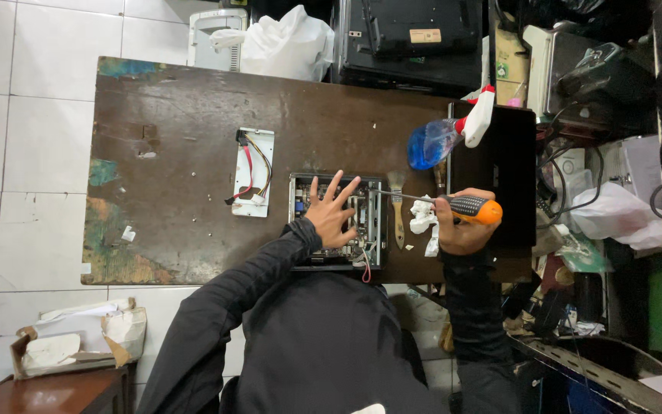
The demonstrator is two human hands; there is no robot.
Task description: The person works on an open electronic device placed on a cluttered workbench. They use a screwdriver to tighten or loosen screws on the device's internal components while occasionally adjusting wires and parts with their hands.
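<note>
My left hand [331, 212] lies flat with fingers spread on an opened small computer case [337, 222] whose circuit board shows inside. My right hand [460, 228] grips a screwdriver [453, 205] with an orange and black handle; its thin shaft points left, the tip at the case's right edge. Both arms wear black sleeves. A paintbrush [397, 207] and crumpled white tissue [425, 220] lie between the case and my right hand.
A white metal cover [254, 172] with red and yellow cables lies left of the case on the brown table [170, 153]. A blue spray bottle [446, 136] lies by a black box [507, 169]. Cluttered shelves stand right; a cardboard box [78, 345] sits lower left.
</note>
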